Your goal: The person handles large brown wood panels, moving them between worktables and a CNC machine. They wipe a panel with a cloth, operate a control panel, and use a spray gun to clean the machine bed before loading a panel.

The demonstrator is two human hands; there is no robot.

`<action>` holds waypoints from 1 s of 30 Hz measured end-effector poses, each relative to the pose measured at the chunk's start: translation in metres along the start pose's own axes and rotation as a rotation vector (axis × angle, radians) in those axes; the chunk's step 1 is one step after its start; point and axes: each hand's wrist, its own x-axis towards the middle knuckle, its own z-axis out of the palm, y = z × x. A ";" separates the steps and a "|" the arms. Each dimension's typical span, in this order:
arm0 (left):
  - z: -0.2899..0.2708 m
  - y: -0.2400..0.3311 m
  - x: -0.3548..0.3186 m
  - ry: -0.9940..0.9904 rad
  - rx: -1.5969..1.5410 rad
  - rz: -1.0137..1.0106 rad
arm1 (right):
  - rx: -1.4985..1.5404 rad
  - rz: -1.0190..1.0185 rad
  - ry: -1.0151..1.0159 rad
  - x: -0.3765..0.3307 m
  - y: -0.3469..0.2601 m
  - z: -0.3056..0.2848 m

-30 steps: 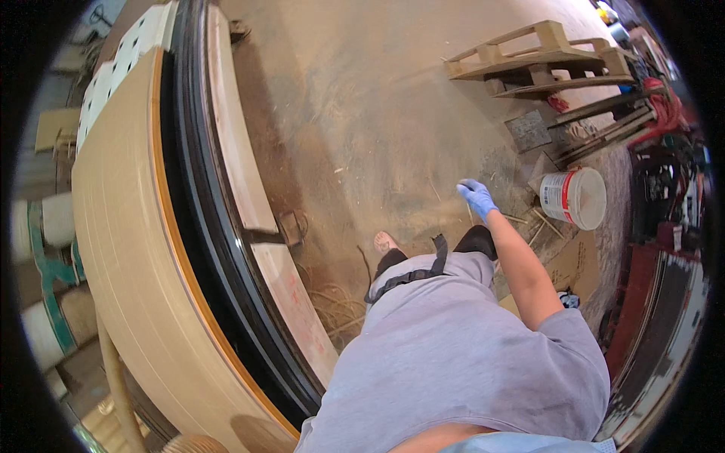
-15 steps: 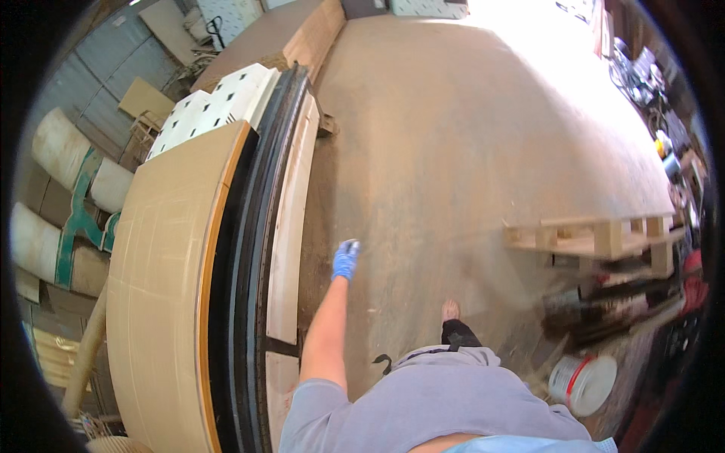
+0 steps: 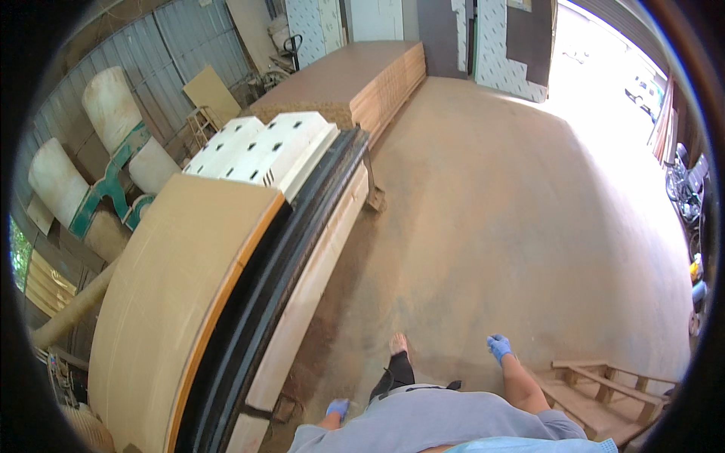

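My right hand [image 3: 499, 348], in a blue glove, swings out in front of my body above the bare floor. Its fingers look loosely curled together, and nothing shows in them. On the other side, my left hand [image 3: 338, 408], also gloved in blue, hangs low beside my hip, near the long pale beam [image 3: 310, 291] along the side of the stack. Its fingers are too small and blurred to make out. Neither hand touches anything that I can see. The large tan board [image 3: 181, 279] lies on dark panels [image 3: 260, 332] to my left.
White boards with dark slots [image 3: 260, 147] lie at the stack's far end. Beyond stands a tall pile of brown sheets [image 3: 340, 75]. A wooden pallet [image 3: 604, 392] rests at my right. Green-framed machinery with pale bags [image 3: 109, 185] stands left. A bright doorway opens at the far right.
The view has tilted up and I have stepped forward. My left hand has swung back beside my hip; my right hand has come into view. The pallet now sits closer at my right.
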 end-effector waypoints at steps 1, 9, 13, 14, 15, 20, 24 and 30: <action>-0.035 0.003 0.025 0.039 -0.025 0.031 | 0.044 -0.005 0.003 0.027 -0.013 0.015; -0.269 0.093 0.160 0.159 -0.287 -0.014 | -0.240 0.197 -0.240 0.122 -0.126 0.056; -0.474 0.228 0.228 0.491 -0.486 0.160 | -0.401 0.373 -0.187 0.193 -0.169 0.031; -0.507 0.250 0.258 0.548 -0.525 0.189 | -0.416 0.415 -0.186 0.225 -0.173 0.022; -0.545 0.277 0.285 0.604 -0.567 0.226 | -0.427 0.458 -0.180 0.259 -0.169 0.011; -0.654 0.395 0.392 0.584 -0.965 0.242 | -0.443 0.379 -0.123 0.479 -0.229 -0.028; -0.691 0.446 0.422 0.553 -0.763 0.147 | -0.399 -0.002 -0.119 0.611 -0.418 0.009; -0.751 0.452 0.479 0.373 -0.868 -0.007 | -0.817 -0.400 -0.257 0.757 -0.669 0.123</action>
